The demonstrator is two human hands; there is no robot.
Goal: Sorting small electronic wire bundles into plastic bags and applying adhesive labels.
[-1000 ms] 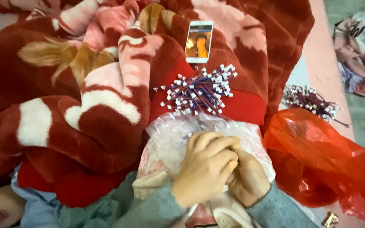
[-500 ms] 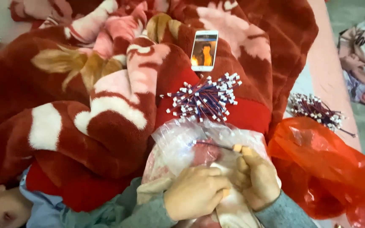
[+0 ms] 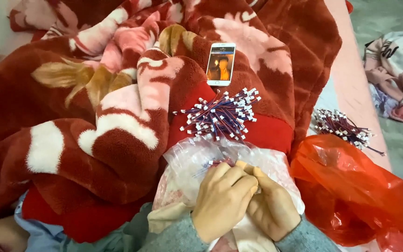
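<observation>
- Head view, hard to see: the two hands press close together, so what sits between the fingertips is mostly hidden. Only a tiny dark red bit with a white end peeks out above the knuckles; it looks like one small wire piece, but I cannot be sure.
- Both wrists are cut off by the bottom edge. Grey sleeves (image 3: pixel 173 235) cover them.
- The clear plastic bag (image 3: pixel 190 161) is crinkly and foggy, so what is inside is hard to make out.
- In the bottom left corner, part of a person in light blue clothes (image 3: pixel 38 235) is cut off by the edge.
- Left hand (image 3: pixel 222 198): the fingers are curled in, almost a fist, with the tips pinched against the other hand. It rests on top of the clear bag.
- Right hand (image 3: pixel 271 207): also curled, thumb and first finger pointing up and pinching next to the left fingertips. It touches the bag too.
- Both hands lie low in the lap, backs up, knuckles toward the blanket.
- Just past the bag, a bundle of short red and blue wires with white plugs (image 3: pixel 220 116) lies on the fuzzy red flower blanket (image 3: pixel 117 107).
- A white phone (image 3: pixel 220 64) lies further up on the blanket, screen lit.
- A second wire bundle (image 3: pixel 341 126) lies to the right, above an orange plastic bag (image 3: pixel 355 196).
</observation>
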